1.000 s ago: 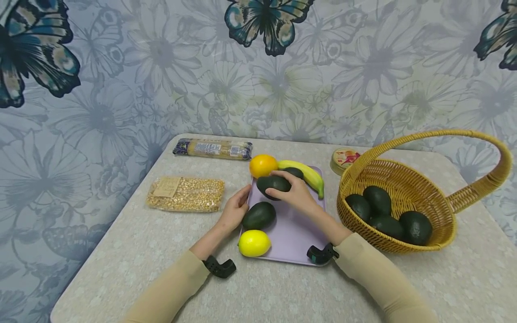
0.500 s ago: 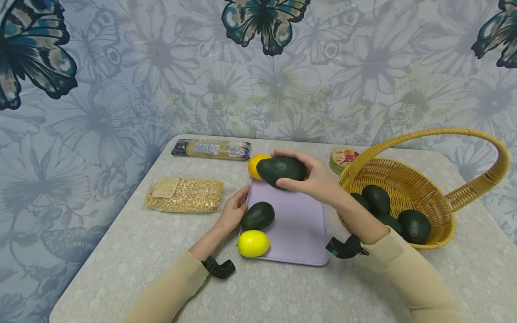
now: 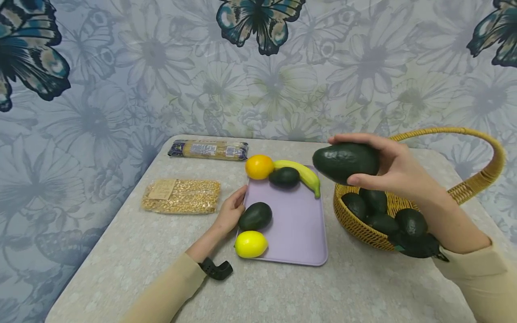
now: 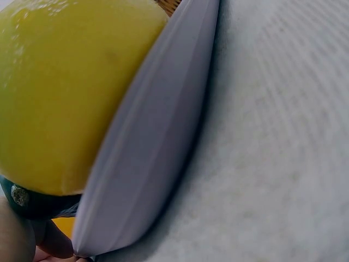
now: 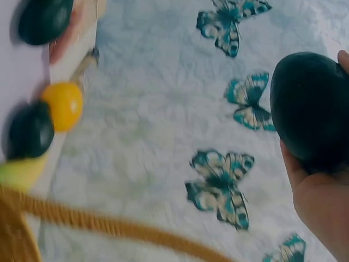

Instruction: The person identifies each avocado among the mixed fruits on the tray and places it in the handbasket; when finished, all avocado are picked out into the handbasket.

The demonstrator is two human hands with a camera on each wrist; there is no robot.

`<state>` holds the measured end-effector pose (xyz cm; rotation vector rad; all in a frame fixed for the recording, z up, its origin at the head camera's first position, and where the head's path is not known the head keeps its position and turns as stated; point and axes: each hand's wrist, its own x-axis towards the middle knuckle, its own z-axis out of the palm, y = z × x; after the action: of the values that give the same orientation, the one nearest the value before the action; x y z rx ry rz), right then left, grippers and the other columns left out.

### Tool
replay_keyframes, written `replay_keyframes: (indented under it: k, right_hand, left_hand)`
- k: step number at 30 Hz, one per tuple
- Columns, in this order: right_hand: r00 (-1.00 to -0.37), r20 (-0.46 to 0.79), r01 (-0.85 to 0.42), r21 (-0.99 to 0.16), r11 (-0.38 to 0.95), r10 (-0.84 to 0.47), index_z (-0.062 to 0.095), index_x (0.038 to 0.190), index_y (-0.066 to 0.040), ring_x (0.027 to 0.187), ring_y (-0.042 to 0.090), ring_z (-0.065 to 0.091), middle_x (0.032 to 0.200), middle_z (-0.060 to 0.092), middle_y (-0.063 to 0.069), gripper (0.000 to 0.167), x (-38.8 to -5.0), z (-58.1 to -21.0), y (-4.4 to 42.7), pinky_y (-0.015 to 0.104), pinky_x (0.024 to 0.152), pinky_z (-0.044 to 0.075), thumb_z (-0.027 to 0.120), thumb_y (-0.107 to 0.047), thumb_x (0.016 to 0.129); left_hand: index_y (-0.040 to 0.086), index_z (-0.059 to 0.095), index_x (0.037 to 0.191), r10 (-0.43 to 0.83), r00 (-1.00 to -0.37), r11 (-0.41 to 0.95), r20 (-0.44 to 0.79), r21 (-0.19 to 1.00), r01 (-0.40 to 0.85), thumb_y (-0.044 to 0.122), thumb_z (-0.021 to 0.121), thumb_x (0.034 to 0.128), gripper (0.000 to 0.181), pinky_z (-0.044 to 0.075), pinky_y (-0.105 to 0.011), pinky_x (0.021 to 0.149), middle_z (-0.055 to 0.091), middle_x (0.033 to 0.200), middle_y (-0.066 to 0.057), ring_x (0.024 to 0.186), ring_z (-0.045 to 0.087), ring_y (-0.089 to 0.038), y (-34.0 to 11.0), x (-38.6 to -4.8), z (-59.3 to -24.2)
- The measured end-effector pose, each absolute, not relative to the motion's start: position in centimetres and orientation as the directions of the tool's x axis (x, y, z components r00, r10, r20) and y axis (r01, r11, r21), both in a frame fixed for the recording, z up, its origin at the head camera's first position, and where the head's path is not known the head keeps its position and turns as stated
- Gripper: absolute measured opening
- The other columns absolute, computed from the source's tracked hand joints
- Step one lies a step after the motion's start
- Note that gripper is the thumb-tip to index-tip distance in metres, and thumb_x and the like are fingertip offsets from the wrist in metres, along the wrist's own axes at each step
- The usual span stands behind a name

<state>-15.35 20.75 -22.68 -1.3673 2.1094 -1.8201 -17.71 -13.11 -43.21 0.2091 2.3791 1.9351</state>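
Four avocados (image 3: 383, 223) lay in the wicker basket (image 3: 350, 222), which stood on the table (image 3: 282, 291) to the right of the lilac tray (image 3: 295, 224). Up in the air, the right hand (image 3: 397, 168) gripped a large avocado (image 3: 345, 161), its thumb on the near side and its fingers round the far side; in the head view this fruit overlapped the back left part of the basket, well apart from the tray. At the tray's left edge, the left hand (image 3: 230, 211) touched the rim, but I could not tell whether it pinched the edge or merely rested against it. Just beside that hand sat a dark green avocado (image 3: 256, 216), with a lemon (image 3: 251, 244) next to it at the near left corner. Along the far end were an orange (image 3: 260, 167), a smaller-looking avocado (image 3: 284, 177) and a banana (image 3: 300, 172) curving behind it. Left of the tray lay a clear bag of yellow kernels (image 3: 194, 196), and farther back a long packet (image 3: 208, 149). Behind the table, butterflies (image 3: 260, 24) decorated a floral wall (image 3: 169, 103).
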Motion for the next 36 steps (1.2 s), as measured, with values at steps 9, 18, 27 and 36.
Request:
replay_keyframes:
  k: [9, 18, 27, 36]
  right_hand:
    - [-0.616, 0.466, -0.588, -0.808, -0.023, -0.635, 0.042, 0.131, 0.017, 0.117, 0.026, 0.051, 0.134, 0.047, 0.023, 0.067, -14.9, -23.2, 26.6, 0.027, 0.079, 0.055, 0.065, 0.026, 0.069]
    - [-0.677, 0.373, -0.559, -0.821, 0.114, -0.635, 0.042, 0.133, 0.012, 0.115, 0.018, 0.053, 0.136, 0.046, 0.015, 0.069, -14.2, -27.7, 31.0, 0.027, 0.073, 0.056, 0.061, 0.029, 0.069]
    - [-0.848, 0.193, -0.457, -0.737, 0.497, -0.494, 0.054, 0.133, -0.010, 0.105, 0.010, 0.056, 0.129, 0.055, -0.001, 0.058, -14.9, -33.2, 31.9, 0.022, 0.074, 0.052, 0.072, 0.001, 0.079]
    - [-0.866, 0.179, -0.436, -0.726, 0.531, -0.467, 0.054, 0.133, -0.016, 0.105, 0.008, 0.055, 0.128, 0.056, -0.002, 0.057, -15.8, -35.0, 31.4, 0.019, 0.077, 0.049, 0.073, -0.005, 0.081]
  left_hand:
    - [-0.011, 0.029, 0.142, 0.154, -0.988, 0.218, 0.024, 0.974, 0.058, -0.017, 0.036, 0.0882, 0.054, 0.025, -0.038, 0.110, 0.028, 0.148, -0.025, 0.136, 0.027, -0.032, -12.8, -16.6, -41.3]
    - [-0.011, 0.029, 0.142, 0.152, -0.988, 0.219, 0.028, 0.974, 0.061, -0.018, 0.036, 0.0879, 0.054, 0.024, -0.039, 0.110, 0.028, 0.148, -0.025, 0.136, 0.026, -0.032, -12.7, -16.6, -41.2]
    - [-0.011, 0.029, 0.142, 0.156, -0.988, 0.213, 0.020, 0.976, 0.053, -0.017, 0.036, 0.0886, 0.054, 0.024, -0.039, 0.110, 0.028, 0.148, -0.024, 0.137, 0.026, -0.032, -12.8, -16.6, -41.3]
    - [-0.006, 0.031, 0.144, 0.142, -0.990, 0.211, 0.018, 0.976, 0.048, -0.015, 0.037, 0.0892, 0.055, 0.025, -0.038, 0.110, 0.028, 0.150, -0.020, 0.137, 0.027, -0.029, -13.1, -17.5, -43.1]
